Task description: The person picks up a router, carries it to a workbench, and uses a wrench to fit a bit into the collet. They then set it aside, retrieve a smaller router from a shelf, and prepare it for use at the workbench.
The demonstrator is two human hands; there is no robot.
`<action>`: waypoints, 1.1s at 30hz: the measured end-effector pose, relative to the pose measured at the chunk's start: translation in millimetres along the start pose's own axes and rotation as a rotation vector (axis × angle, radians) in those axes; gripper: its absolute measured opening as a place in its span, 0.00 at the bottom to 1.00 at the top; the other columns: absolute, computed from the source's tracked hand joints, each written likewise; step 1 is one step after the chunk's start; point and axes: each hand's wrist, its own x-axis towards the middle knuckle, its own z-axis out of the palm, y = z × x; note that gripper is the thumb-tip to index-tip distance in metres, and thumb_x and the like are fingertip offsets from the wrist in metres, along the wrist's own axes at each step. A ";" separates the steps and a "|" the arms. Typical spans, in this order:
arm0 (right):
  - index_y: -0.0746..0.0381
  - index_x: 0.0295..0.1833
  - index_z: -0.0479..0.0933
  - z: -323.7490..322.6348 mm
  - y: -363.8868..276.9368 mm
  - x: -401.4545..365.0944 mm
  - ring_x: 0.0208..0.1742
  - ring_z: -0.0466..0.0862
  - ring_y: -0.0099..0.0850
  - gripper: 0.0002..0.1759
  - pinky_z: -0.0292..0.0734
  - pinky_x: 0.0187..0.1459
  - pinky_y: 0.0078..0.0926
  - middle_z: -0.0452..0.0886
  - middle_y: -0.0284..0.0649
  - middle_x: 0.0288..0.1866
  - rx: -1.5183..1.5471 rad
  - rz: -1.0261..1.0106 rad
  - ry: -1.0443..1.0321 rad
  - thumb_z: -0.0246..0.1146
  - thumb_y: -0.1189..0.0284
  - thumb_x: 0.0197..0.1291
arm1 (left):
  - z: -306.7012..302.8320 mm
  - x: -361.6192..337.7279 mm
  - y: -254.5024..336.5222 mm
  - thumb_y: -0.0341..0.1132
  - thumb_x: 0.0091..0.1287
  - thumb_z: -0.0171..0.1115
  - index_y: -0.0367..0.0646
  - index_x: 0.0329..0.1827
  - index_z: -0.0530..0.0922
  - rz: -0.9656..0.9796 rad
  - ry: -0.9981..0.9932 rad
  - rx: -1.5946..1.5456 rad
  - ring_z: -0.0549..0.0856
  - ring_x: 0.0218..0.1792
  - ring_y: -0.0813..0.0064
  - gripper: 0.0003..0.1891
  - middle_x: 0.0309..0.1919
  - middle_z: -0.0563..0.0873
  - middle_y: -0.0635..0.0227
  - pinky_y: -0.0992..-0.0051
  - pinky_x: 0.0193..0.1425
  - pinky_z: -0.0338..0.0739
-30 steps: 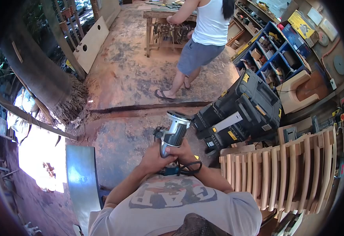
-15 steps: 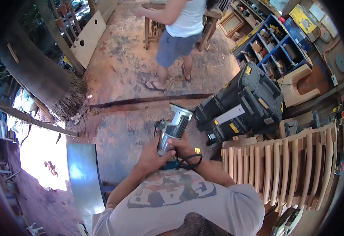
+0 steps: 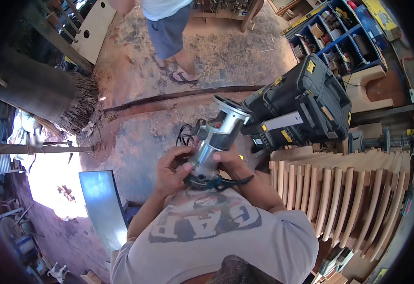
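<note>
A silver and black power tool (image 3: 211, 146) with a teal end is held in front of my chest, tilted with its round base plate up and to the right. My left hand (image 3: 174, 169) has its fingers curled against the tool's left side, near the lower end. On the right side, my right hand (image 3: 230, 162) grips the metal body, its thumb lying across the front. A dark cord (image 3: 237, 181) curves from the teal end over my right wrist, and a black loop of cord shows behind the tool on the left.
Black tool cases (image 3: 301, 109) stand at front right, above a row of curved wooden slats (image 3: 339, 194). A co-worker in shorts (image 3: 168, 33) stands ahead. A shiny metal panel (image 3: 102, 203) is at left, below a tree trunk (image 3: 36, 85). Blue bins (image 3: 342, 42) sit at upper right.
The tool has turned and come closer to the camera, showing more of its body and teal end. My left fingers have shifted on it. The co-worker has moved left in view.
</note>
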 end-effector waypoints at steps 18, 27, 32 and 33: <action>0.67 0.71 0.69 -104.3 -171.9 220.8 0.56 0.86 0.43 0.63 0.86 0.58 0.43 0.82 0.49 0.60 0.318 -0.004 -0.144 0.82 0.35 0.36 | 98.6 376.1 75.4 0.49 0.63 0.75 0.37 0.56 0.84 0.282 0.000 0.616 0.90 0.43 0.56 0.26 0.44 0.90 0.53 0.65 0.48 0.84; 0.65 0.73 0.68 -150.9 -226.6 307.2 0.63 0.82 0.40 0.56 0.79 0.66 0.43 0.79 0.47 0.66 0.301 -0.054 -0.182 0.78 0.40 0.47 | 91.4 494.2 53.3 0.44 0.74 0.61 0.33 0.57 0.83 0.352 -0.047 0.701 0.90 0.45 0.51 0.21 0.46 0.89 0.48 0.63 0.49 0.85; 0.64 0.75 0.67 -144.7 -285.7 375.1 0.64 0.81 0.33 0.54 0.79 0.63 0.36 0.79 0.42 0.65 -0.163 -0.052 0.020 0.85 0.68 0.40 | 60.4 558.2 11.8 0.49 0.81 0.45 0.26 0.63 0.79 0.322 -0.067 0.441 0.90 0.51 0.51 0.30 0.50 0.89 0.45 0.60 0.67 0.76; 0.64 0.76 0.66 -150.8 -290.3 397.6 0.65 0.80 0.32 0.55 0.78 0.64 0.35 0.79 0.41 0.65 -0.243 -0.088 -0.016 0.86 0.69 0.40 | 54.5 576.7 10.5 0.51 0.82 0.43 0.25 0.64 0.78 0.317 -0.071 0.426 0.90 0.52 0.52 0.32 0.50 0.89 0.44 0.59 0.70 0.74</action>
